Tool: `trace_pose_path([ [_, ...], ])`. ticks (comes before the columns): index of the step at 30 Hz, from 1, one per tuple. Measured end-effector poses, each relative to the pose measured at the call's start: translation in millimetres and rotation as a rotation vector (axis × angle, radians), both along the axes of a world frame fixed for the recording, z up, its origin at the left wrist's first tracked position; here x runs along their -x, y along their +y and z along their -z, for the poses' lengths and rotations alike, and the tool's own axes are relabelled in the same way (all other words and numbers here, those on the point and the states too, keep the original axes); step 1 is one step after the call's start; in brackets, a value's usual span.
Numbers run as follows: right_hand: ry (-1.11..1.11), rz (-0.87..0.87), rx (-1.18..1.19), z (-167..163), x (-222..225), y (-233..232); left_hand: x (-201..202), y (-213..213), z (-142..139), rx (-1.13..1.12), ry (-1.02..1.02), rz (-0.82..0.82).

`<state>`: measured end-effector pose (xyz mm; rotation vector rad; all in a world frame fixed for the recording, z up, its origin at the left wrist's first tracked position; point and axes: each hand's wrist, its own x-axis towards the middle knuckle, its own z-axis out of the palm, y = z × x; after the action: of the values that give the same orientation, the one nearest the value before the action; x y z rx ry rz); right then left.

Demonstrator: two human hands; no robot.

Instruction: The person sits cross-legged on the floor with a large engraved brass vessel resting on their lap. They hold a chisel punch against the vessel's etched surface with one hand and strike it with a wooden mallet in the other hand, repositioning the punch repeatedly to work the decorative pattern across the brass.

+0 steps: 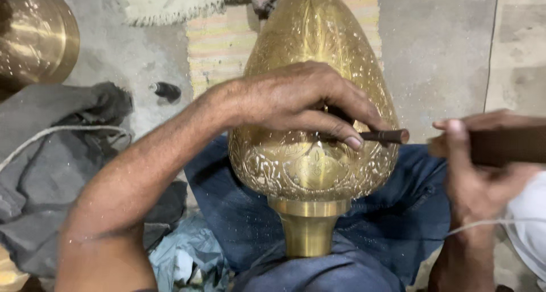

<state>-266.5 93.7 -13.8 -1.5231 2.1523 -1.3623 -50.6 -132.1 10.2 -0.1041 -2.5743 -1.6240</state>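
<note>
A large engraved brass vase (313,58) lies across my lap, its round foot (308,226) toward me. My left hand (296,101) rests on the vase's belly and pinches a dark metal chisel (387,136), whose tip is pressed against the engraved surface. My right hand (478,172) is at the right edge, closed around a dark brown wooden mallet handle (506,146) held just right of the chisel's end. The mallet's head is out of view.
Another brass vessel (34,33) stands at the top left. A grey cloth (51,172) with a white cord lies left. A small black object (166,90) sits on the concrete floor beside a striped mat (219,41).
</note>
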Motion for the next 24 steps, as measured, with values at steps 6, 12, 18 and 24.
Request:
trace_pose_path([
  [6,0.171,0.080,-0.149,4,3,10,1,-2,-2,-0.118,-0.108,0.032],
  [12,0.111,0.026,-0.106,0,4,8,-1,-4,0,-0.074,-0.051,0.018],
  [18,-0.090,0.087,-0.087,-6,-2,6,-1,-4,6,-0.090,-0.017,0.032],
  [24,0.239,-0.048,-0.123,-13,1,2,-2,-6,10,-0.129,0.014,0.044],
])
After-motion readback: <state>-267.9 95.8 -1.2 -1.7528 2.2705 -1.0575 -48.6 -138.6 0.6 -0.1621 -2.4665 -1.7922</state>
